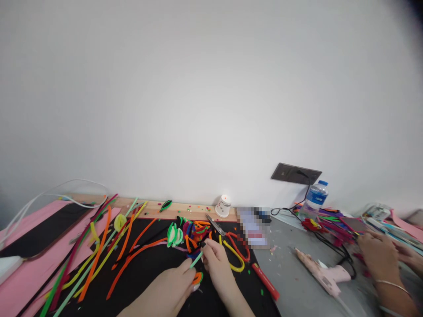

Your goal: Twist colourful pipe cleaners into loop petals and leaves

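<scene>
My left hand (176, 281) and my right hand (216, 264) meet low over the black mat (148, 273). Stretched between their closed fingertips is a light green pipe cleaner (196, 260). By my left fingers shows a small orange and green pipe cleaner coil (198, 277); whether the fingers grip it too, I cannot tell. Just beyond lies a cluster of coloured pipe cleaner pieces (196, 233), with green and white loops (174, 235) at its left. Scissors (216, 225) rest behind my right hand, yellow and red loops at their near end.
Loose pipe cleaners (95, 255) spread across the left, beside a black phone-like slab (46, 229). A paper cup (223, 206) stands upside down at the back. To the right are a red stick-shaped tool (265, 281), glue gun (324, 270), bottle (315, 198) and another person's hands (380, 255).
</scene>
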`<state>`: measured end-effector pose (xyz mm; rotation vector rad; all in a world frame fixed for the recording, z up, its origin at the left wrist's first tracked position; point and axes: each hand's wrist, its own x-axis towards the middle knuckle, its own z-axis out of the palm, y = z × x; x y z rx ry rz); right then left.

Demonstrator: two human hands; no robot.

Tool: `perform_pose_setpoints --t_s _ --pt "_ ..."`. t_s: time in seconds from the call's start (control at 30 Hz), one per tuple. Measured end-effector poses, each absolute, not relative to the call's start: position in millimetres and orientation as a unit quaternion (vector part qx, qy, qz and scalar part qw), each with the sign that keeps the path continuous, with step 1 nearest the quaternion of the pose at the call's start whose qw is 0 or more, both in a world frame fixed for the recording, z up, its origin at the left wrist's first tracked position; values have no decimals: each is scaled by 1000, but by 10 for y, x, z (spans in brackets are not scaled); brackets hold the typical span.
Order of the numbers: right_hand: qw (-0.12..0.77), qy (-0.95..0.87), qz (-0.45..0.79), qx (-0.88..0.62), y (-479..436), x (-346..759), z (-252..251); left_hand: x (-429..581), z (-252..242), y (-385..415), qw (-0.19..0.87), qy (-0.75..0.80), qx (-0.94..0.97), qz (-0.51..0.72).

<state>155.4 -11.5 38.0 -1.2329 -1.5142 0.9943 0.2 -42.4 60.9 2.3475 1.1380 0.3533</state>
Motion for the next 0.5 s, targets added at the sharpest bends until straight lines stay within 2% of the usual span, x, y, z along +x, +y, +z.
perform_pose_setpoints --t_s 0.3,0.5 --pt "474 -439 626 -438 -124 1512 446 23 650 -431 254 418 864 122" --pt "473 -439 614 -455 -104 1524 454 14 619 -433 266 407 864 130"
